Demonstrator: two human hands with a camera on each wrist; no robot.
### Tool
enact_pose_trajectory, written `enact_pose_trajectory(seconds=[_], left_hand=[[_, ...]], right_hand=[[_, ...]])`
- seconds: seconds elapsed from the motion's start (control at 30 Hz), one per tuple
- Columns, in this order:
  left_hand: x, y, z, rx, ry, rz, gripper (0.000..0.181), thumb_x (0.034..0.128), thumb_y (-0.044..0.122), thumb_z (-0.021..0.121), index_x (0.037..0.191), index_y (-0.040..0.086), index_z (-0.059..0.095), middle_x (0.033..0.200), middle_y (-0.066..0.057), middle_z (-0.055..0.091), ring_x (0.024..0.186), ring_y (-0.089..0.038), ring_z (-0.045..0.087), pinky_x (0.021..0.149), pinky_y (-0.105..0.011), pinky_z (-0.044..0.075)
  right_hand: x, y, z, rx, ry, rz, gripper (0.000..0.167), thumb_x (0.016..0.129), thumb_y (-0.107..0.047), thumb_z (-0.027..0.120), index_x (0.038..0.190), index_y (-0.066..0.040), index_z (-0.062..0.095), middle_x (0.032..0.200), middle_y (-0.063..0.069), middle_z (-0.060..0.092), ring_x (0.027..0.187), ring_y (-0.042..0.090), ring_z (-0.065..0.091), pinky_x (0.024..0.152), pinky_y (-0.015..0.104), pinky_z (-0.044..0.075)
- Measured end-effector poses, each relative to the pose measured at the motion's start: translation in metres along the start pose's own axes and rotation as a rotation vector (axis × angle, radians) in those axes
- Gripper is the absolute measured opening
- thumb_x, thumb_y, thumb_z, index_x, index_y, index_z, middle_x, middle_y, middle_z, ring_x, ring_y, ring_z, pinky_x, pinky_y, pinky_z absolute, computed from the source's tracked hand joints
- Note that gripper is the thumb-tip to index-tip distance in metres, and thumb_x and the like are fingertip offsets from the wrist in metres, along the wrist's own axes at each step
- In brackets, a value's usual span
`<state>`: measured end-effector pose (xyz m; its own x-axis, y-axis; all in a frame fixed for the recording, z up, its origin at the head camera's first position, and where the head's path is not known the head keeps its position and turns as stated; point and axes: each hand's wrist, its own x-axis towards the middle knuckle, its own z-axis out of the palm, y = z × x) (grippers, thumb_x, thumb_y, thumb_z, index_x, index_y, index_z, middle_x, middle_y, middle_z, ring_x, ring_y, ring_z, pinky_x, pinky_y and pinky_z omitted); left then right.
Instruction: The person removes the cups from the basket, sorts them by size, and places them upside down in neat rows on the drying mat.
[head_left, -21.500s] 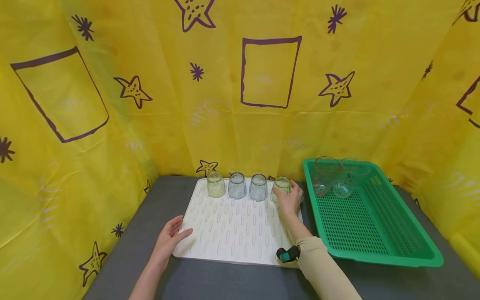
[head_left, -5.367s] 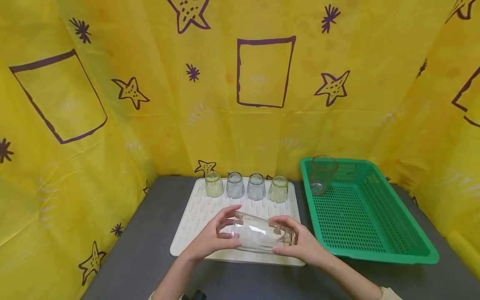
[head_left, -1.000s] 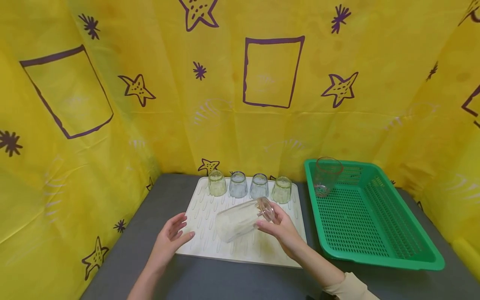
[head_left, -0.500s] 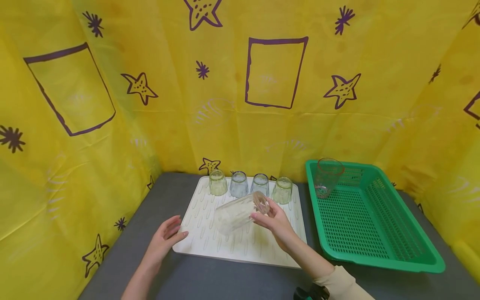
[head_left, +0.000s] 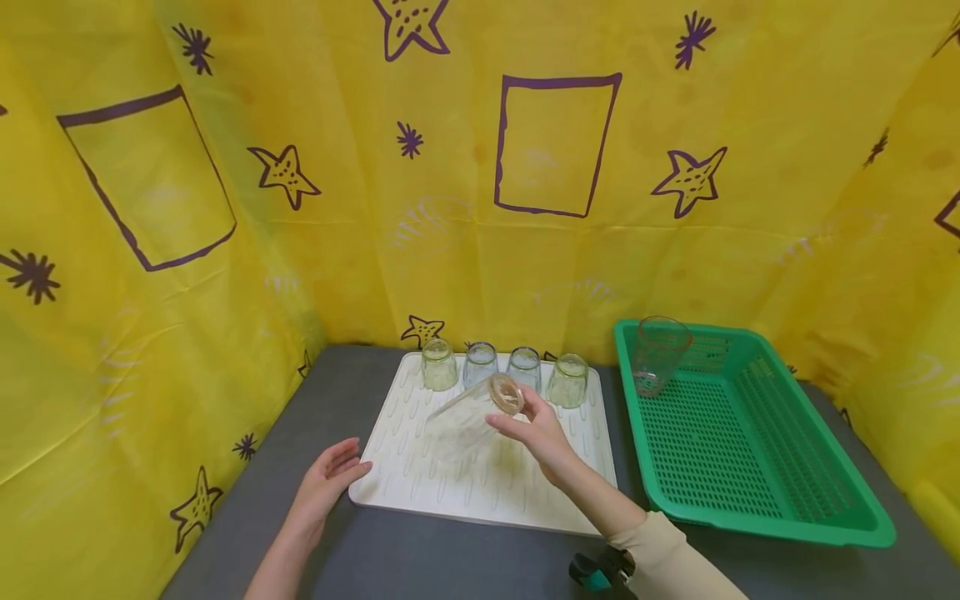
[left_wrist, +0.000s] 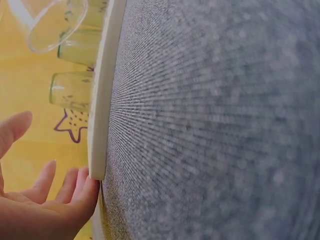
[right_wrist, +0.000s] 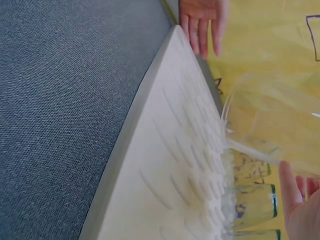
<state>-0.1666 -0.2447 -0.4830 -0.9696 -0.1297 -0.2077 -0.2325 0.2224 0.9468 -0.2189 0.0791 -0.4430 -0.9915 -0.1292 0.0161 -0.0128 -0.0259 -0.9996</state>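
Observation:
My right hand (head_left: 536,429) holds a tall clear drinking glass (head_left: 461,425) near its thick base. The glass tilts in the air over a white ribbed drying mat (head_left: 420,487), its base up to the right and its mouth down to the left. In the right wrist view my thumb and fingers (right_wrist: 302,210) lie along the glass's side. Beside the mat's left edge is my left hand (head_left: 322,483), fingers loosely bent and holding nothing; in the left wrist view its fingertips (left_wrist: 89,185) touch the mat's corner.
Several small tumblers stand upside down along the mat's back: a green one (head_left: 439,367), two bluish ones (head_left: 480,363) and another green one (head_left: 567,382). A green plastic basket (head_left: 750,525) sits to the right, with a red-rimmed tall glass (head_left: 660,354) upright in its back left corner.
Over the last second the tall glass moved slightly left and away, its base rising and its mouth tipping further down. Earlier, both hands held it; before that, it stood in the basket.

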Motion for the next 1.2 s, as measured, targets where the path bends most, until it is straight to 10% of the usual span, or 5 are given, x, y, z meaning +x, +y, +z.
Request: enact_pose_trajectory(seconds=[0.17, 0.43, 1.2], left_hand=[[0.001, -0.002, 0.001, 0.002, 0.002, -0.005, 0.068, 0.0898, 0.019, 0.071, 0.145, -0.002, 0.037, 0.147, -0.023, 0.039, 0.132, -0.035, 0.042, 0.086, -0.01, 0.037], [0.001, 0.0, 0.006, 0.003, 0.007, 0.001, 0.066, 0.0883, 0.017, 0.072, 0.142, -0.004, 0.039, 0.145, -0.025, 0.04, 0.133, -0.037, 0.04, 0.108, -0.044, 0.032], [0.0, -0.002, 0.008, -0.008, 0.007, -0.004, 0.069, 0.0896, 0.017, 0.07, 0.144, -0.006, 0.035, 0.146, -0.028, 0.038, 0.134, -0.038, 0.036, 0.11, -0.047, 0.03]], right_hand=[[0.007, 0.001, 0.007, -0.064, -0.001, -0.001, 0.066, 0.081, -0.021, 0.081, 0.138, -0.007, 0.052, 0.129, 0.01, 0.057, 0.12, 0.025, 0.048, 0.094, 0.042, 0.045], [0.021, -0.002, 0.024, -0.194, -0.001, 0.007, 0.074, 0.077, -0.032, 0.083, 0.14, -0.013, 0.05, 0.128, 0.008, 0.055, 0.118, 0.025, 0.048, 0.087, 0.042, 0.046], [0.042, -0.002, 0.062, -0.393, -0.051, -0.143, 0.07, 0.071, -0.035, 0.086, 0.131, -0.014, 0.058, 0.124, 0.004, 0.058, 0.108, 0.021, 0.054, 0.082, 0.037, 0.048]])
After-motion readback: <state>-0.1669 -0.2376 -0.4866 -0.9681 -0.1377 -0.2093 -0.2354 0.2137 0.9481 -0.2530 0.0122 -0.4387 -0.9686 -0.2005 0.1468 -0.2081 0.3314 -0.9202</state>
